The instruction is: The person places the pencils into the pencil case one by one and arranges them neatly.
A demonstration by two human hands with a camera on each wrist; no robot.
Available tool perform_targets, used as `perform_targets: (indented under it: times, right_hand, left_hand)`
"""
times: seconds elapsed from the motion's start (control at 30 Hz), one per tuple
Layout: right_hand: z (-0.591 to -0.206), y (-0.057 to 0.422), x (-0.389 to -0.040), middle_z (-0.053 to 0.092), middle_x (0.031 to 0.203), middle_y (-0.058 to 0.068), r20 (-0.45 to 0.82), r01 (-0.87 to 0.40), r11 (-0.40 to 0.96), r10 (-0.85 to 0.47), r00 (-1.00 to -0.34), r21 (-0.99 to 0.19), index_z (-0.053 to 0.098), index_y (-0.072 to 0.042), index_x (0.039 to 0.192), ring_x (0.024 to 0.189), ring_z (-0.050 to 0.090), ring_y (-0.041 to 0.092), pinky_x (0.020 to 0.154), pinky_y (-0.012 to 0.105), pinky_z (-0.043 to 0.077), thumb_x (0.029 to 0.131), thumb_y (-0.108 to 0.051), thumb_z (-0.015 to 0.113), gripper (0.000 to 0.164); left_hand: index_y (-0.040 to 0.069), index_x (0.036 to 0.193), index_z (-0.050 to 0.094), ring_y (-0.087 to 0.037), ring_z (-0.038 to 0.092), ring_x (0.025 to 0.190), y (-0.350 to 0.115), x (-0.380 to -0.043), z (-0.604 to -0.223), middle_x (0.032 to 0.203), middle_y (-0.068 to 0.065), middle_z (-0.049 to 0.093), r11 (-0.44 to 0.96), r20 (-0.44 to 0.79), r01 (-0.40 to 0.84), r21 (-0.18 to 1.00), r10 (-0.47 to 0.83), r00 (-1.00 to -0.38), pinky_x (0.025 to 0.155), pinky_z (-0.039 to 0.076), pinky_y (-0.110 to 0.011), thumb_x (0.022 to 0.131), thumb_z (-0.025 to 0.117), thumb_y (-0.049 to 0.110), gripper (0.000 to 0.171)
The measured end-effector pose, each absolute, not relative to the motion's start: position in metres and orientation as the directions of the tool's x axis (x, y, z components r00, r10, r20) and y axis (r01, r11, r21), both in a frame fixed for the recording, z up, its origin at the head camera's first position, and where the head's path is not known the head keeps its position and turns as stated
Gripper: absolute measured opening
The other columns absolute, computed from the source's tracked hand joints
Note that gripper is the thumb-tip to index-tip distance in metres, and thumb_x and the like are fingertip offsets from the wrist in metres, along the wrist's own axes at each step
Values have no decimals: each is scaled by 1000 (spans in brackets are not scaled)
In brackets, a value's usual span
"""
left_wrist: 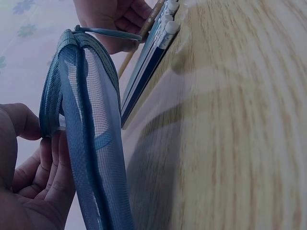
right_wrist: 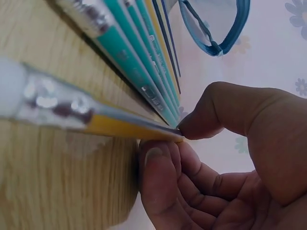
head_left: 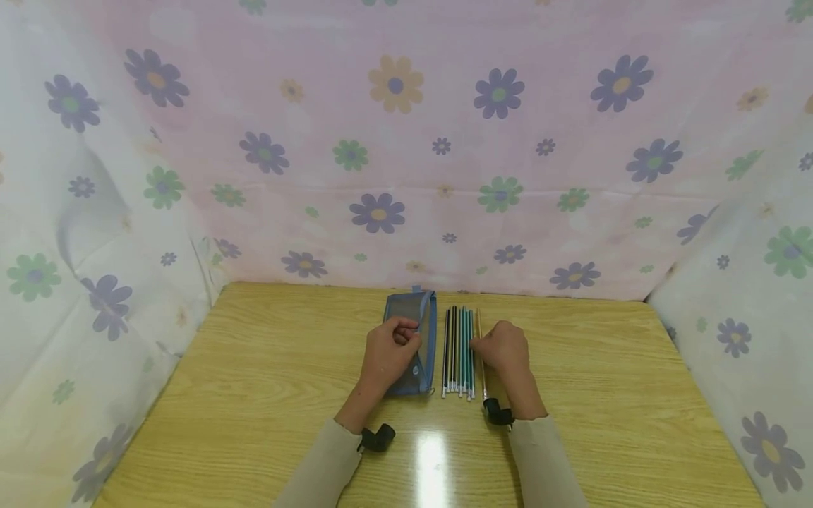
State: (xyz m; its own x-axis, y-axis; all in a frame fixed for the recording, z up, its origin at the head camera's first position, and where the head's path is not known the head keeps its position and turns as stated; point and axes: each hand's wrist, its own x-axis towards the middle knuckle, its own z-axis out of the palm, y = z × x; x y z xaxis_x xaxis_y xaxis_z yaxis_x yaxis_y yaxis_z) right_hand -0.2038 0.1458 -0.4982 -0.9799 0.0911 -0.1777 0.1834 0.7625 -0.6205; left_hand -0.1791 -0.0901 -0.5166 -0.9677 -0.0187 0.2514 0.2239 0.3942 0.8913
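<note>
My left hand (head_left: 387,358) pinches the open zipper edge of a blue mesh pencil case (head_left: 406,384), which lies on the table with its mouth gaping. In the left wrist view, the thumb and fingers meet at the rim of the pencil case (left_wrist: 108,158). To its right, several pencils (head_left: 459,353) lie side by side, dark ones on the left and teal ones on the right, white erasers toward me. Thumb and fingers of my right hand (head_left: 507,351) pinch a yellow pencil (right_wrist: 122,125) just right of the teal pencils (right_wrist: 139,72).
The wood-grain table (head_left: 267,395) ends at a flowered curtain (head_left: 394,155) behind and at both sides. Black wrist mounts (head_left: 379,439) sit by both sleeves. A bright light reflection (head_left: 432,466) shows near the front.
</note>
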Motion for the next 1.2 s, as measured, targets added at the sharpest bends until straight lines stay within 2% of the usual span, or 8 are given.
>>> perform_targets:
  times: [0.07,0.23,0.33,0.57,0.83,1.07,1.2]
  right_hand:
    - [-498,146,-204,44,50,-3,-167,169,763,81,-983,-624,53,-14,53,46,44,15,44,27,37,90,-23,77,44]
    - [-497,147,-202,56,67,4,-118,133,760,74,-990,-636,58,-9,74,58,54,21,51,30,42,90,-20,78,28]
    - [-494,147,-201,60,74,8,-104,119,759,67,-992,-640,59,-7,82,62,56,23,53,32,43,91,-20,79,25]
    - [-489,147,-200,60,75,8,-126,123,750,53,-991,-650,61,-5,90,63,55,23,53,32,43,92,-21,78,23]
    - [-488,146,-200,56,66,6,-141,126,687,34,-989,-715,63,-5,98,58,52,21,50,30,41,92,-18,75,19]
    - [-485,143,-198,69,82,12,-153,133,665,29,-988,-735,65,-5,103,66,62,24,53,32,47,96,-18,74,17]
    - [-487,142,-198,72,87,13,-153,135,646,28,-988,-751,66,-6,105,68,65,24,54,33,48,97,-18,74,16]
  left_hand:
    - [4,108,77,-12,70,73,-90,-179,-516,86,-2,73,394,251,224,892,-17,-968,65,62,-24,93,75,7,15]
    - [4,108,77,-12,69,73,-90,-178,-515,86,-2,73,392,248,221,893,-19,-968,64,61,-24,94,75,7,15]
    - [4,108,77,-13,69,74,-90,-178,-515,86,-3,73,387,255,229,893,-18,-967,64,61,-25,94,75,6,14]
    - [5,106,77,-12,69,74,-90,-178,-515,86,-2,73,396,257,229,889,-19,-966,64,61,-24,93,75,6,13]
    - [6,106,78,-12,68,73,-91,-179,-517,86,-1,73,398,248,217,891,-27,-968,63,60,-24,94,76,8,13]
    - [6,106,78,-12,68,73,-91,-179,-516,86,-1,72,390,245,216,895,-25,-969,63,60,-23,94,75,8,13]
    - [5,106,77,-12,69,73,-91,-179,-516,86,-3,72,382,254,227,896,-21,-967,62,60,-24,94,75,6,13]
